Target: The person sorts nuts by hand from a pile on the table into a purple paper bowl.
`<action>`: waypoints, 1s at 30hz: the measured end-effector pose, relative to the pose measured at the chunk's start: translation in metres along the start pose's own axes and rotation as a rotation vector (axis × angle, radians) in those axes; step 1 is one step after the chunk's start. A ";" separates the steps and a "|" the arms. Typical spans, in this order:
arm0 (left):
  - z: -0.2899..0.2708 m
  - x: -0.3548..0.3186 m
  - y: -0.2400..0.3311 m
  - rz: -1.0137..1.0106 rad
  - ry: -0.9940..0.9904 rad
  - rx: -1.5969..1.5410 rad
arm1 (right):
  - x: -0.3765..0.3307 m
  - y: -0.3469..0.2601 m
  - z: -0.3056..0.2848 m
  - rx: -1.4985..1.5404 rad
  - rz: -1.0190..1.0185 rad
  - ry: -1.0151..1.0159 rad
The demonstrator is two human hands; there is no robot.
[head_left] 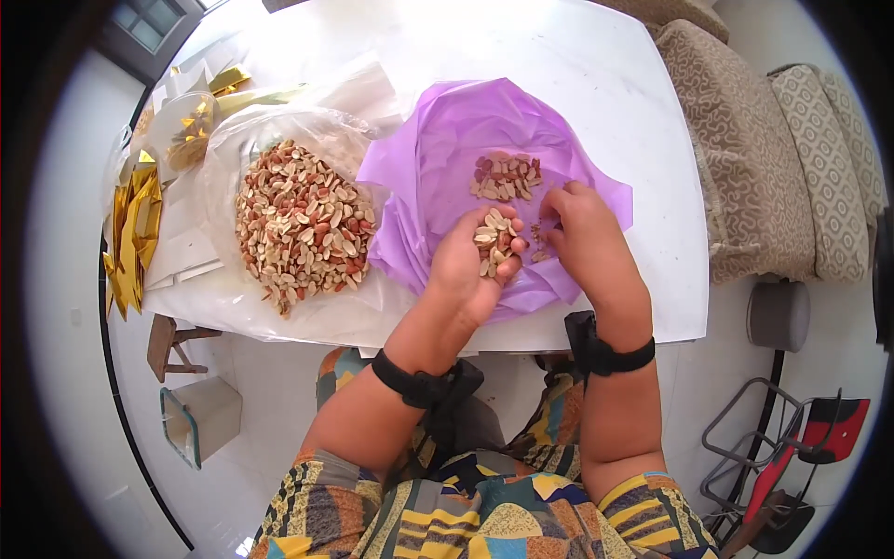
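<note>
My left hand point(458, 265) is turned palm up and cupped around a handful of shelled peanuts point(494, 244), most of them split halves. Right beside it, my right hand point(594, 244) hangs over a spread purple plastic bag point(410, 158). Its fingers are curled together at the tips, and anything between them is hidden. Just under those fingertips lie a few small peanut bits point(537, 244). A small pile of peanuts point(506, 177) rests on the purple plastic beyond both hands. To the left, a much larger heap of peanuts point(303, 224) sits on a clear plastic bag point(223, 158).
Gold foil packaging point(138, 228) and a clear plastic tub point(184, 126) crowd the left end of the white table point(652, 279). Below it are a wooden stool point(172, 349) and a bin point(205, 419). A patterned sofa point(745, 149) and a folding chair point(792, 443) stand right.
</note>
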State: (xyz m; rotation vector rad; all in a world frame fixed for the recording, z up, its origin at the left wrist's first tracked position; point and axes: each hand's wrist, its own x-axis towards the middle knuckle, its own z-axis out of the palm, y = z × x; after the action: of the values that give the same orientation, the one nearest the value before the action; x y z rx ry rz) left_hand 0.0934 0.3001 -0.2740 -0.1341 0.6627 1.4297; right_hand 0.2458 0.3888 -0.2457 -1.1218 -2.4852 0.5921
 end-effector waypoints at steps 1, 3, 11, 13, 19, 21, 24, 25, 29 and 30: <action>0.000 0.000 0.000 0.000 0.000 0.000 | 0.001 0.001 0.001 0.003 0.003 -0.012; 0.000 -0.001 0.000 -0.001 -0.006 -0.005 | 0.002 0.001 0.002 0.006 0.007 -0.024; -0.002 0.001 0.000 -0.017 -0.026 -0.031 | 0.002 -0.001 0.004 0.067 0.005 -0.025; -0.003 0.000 0.001 -0.019 -0.019 -0.040 | 0.001 -0.003 0.000 0.072 0.012 -0.029; -0.002 0.001 0.000 -0.018 -0.010 -0.038 | 0.001 0.001 0.004 0.014 -0.021 -0.008; -0.005 0.002 0.000 -0.026 -0.028 -0.049 | 0.002 0.000 0.004 0.014 -0.014 -0.015; -0.005 0.003 0.000 -0.015 -0.022 -0.029 | 0.004 -0.006 -0.001 0.056 0.015 -0.038; -0.003 0.002 0.000 -0.015 -0.022 -0.029 | 0.005 -0.006 -0.003 0.132 0.028 -0.036; -0.002 -0.001 0.001 0.002 0.008 -0.002 | 0.010 -0.031 -0.025 0.544 0.143 -0.155; -0.001 0.000 0.000 -0.001 -0.004 0.005 | 0.010 -0.033 -0.024 0.542 0.145 -0.153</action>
State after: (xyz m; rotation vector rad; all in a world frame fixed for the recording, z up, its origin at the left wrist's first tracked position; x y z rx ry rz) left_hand 0.0925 0.2996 -0.2749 -0.1275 0.6622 1.4268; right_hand 0.2302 0.3815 -0.2074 -1.0650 -2.1601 1.3383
